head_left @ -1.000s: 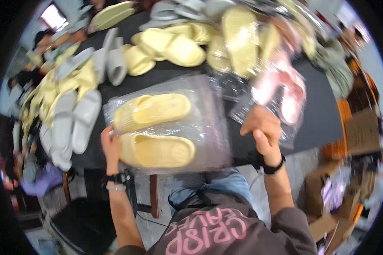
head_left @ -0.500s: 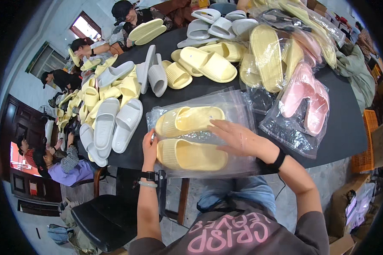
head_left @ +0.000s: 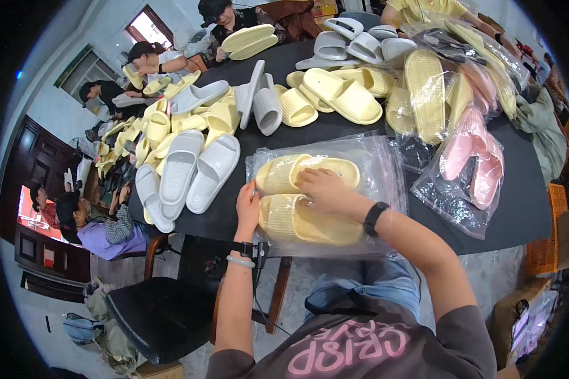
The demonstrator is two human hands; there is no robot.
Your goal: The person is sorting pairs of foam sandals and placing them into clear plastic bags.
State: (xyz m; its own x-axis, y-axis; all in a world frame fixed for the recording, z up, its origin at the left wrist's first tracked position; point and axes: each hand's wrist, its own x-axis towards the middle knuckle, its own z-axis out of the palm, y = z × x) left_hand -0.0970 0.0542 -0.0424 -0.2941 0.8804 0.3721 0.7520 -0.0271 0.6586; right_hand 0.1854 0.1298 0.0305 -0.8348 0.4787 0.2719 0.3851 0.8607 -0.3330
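Observation:
A pair of yellow slippers (head_left: pixel 329 228) lies side by side inside a clear plastic bag (head_left: pixel 379 165) on the dark table in front of me. The ribbed straps are toward the left. My left hand (head_left: pixel 247 207) is closed at the bag's left edge, beside the slippers' toes, with fingers pinching the plastic. Flat on top of the bag, my right hand (head_left: pixel 325 191) is spread over the inner edges of both slippers, near the straps. It covers part of each slipper. More clear bags seem to lie under this one.
Grey slippers (head_left: pixel 212 174) and a pile of yellow slippers (head_left: pixel 159 126) lie to the left. Loose yellow slippers (head_left: pixel 344 95) are behind the bag. Bagged pink slippers (head_left: pixel 464 155) rest at right. A black chair (head_left: pixel 158 316) stands lower left. Several people sit around the table (head_left: pixel 512 215).
My right hand has slid left across the bag, from the heel ends toward the straps. My left hand stays at the bag's left edge. The whole view has shifted slightly.

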